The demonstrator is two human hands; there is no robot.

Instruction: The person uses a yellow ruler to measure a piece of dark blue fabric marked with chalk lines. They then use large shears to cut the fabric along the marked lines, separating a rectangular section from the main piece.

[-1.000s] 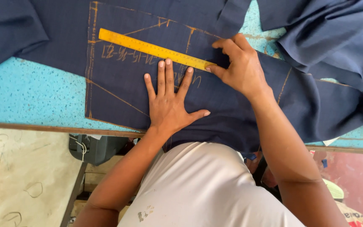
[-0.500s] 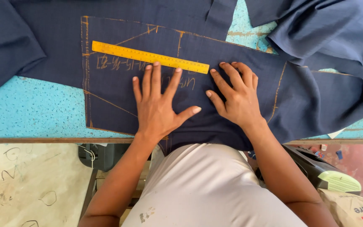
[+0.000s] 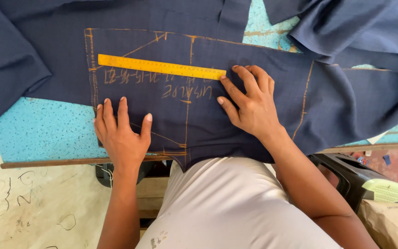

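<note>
Fabric (image 3: 254, 46), soft and limp, lies mid-frame on your desk (image 3: 38, 133); both grips flat, unclenched: left hand (image 3: 121, 138) pressing cloth, right hand (image 3: 249, 103) touching the stiff yellow ruler (image 3: 162, 67).

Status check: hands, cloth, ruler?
Left hand flat on navy cloth, open. Right hand flat, fingertips at yellow ruler end. Ruler lies across chalk marks. Nothing in the way.

I have one view only, worn on the head, looking steeply down and close on the table's near edge (image 3: 70, 162) and my lap.
</note>
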